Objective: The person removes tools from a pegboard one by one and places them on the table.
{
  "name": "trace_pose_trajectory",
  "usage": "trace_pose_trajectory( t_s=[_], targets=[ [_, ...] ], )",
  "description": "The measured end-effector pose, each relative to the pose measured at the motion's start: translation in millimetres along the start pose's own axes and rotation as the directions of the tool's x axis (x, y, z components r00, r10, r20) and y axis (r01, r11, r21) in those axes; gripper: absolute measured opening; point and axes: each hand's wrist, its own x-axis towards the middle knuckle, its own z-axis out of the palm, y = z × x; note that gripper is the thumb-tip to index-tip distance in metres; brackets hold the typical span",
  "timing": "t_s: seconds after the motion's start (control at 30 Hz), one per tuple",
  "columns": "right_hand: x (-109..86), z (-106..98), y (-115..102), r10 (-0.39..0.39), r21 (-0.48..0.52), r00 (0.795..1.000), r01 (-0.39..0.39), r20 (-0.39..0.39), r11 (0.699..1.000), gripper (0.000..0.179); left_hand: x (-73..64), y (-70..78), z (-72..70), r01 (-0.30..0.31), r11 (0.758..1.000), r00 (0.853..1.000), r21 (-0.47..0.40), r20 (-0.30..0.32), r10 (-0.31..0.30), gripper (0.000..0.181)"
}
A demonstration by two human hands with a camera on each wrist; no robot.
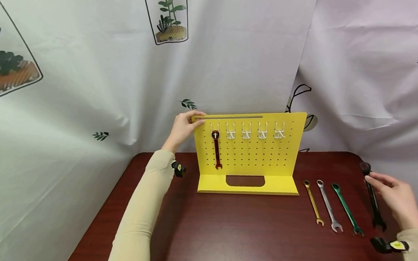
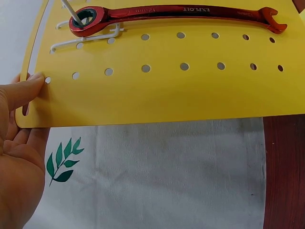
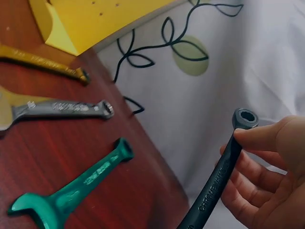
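Observation:
My left hand (image 1: 184, 126) grips the top left corner of a yellow pegboard (image 1: 247, 156), thumb on its front face. From the leftmost white hook hangs a red combination wrench (image 1: 217, 150), its ring end up; the left wrist view shows the ring around the hook. Off to the right, my right hand (image 1: 395, 196) pinches a black combination wrench (image 1: 373, 200) just below its ring end. Left of that hand a green wrench (image 1: 345, 208), a silver wrench (image 1: 329, 207) and a gold wrench (image 1: 313, 202) lie side by side on the table.
Several more white hooks (image 1: 246, 132) run across the board to the right of the red wrench. The board's foot (image 1: 212, 183) rests on the dark red table (image 1: 237, 229). A printed white cloth (image 1: 240, 63) hangs behind and beside the table.

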Motion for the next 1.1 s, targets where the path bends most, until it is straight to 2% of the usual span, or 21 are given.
trace_pose_trajectory(
  t_s=[0.17,0.33,0.43,0.53,0.73,0.83,0.97,1.1],
  targets=[
    [4.0,2.8,8.9,0.015,-0.105,1.000,-0.013,0.018,0.994,0.007,-0.7,1.7,-1.0,-0.002,1.000,1.000,0.001,-0.002,0.002,0.023],
    [10.5,8.0,16.2,-0.005,-0.232,1.000,0.012,0.030,0.973,0.046,-1.2,2.6,-2.4,0.001,1.000,1.000,-0.002,-0.007,-0.002,0.023],
    [13.5,13.5,21.5,-0.011,-0.303,0.999,0.026,0.049,0.953,0.060,-0.5,2.1,-2.8,-0.003,1.000,1.000,-0.002,-0.008,0.003,0.024],
    [15.0,18.6,26.4,-0.011,-0.330,0.997,0.034,0.071,0.943,0.062,0.2,1.1,-2.6,-0.004,1.000,1.000,0.001,-0.005,0.004,0.024],
    [16.3,25.6,32.4,-0.063,-0.339,0.995,0.085,0.077,0.937,0.056,2.1,0.8,-0.8,0.000,1.000,1.000,0.000,-0.001,0.000,0.024],
    [16.7,28.5,33.4,-0.047,-0.336,0.994,0.079,0.104,0.938,0.055,1.7,0.1,0.4,-0.005,1.000,1.000,-0.004,0.000,0.005,0.023],
    [17.9,30.4,33.7,-0.032,-0.368,0.989,0.082,0.141,0.926,0.053,0.0,-1.9,1.3,-0.002,1.000,1.000,-0.003,0.001,0.002,0.023],
    [18.9,30.9,35.0,-0.051,-0.399,0.989,0.102,0.137,0.911,0.048,0.7,-1.7,1.8,-0.012,1.000,1.000,0.001,-0.003,0.012,0.023]
  ],
)
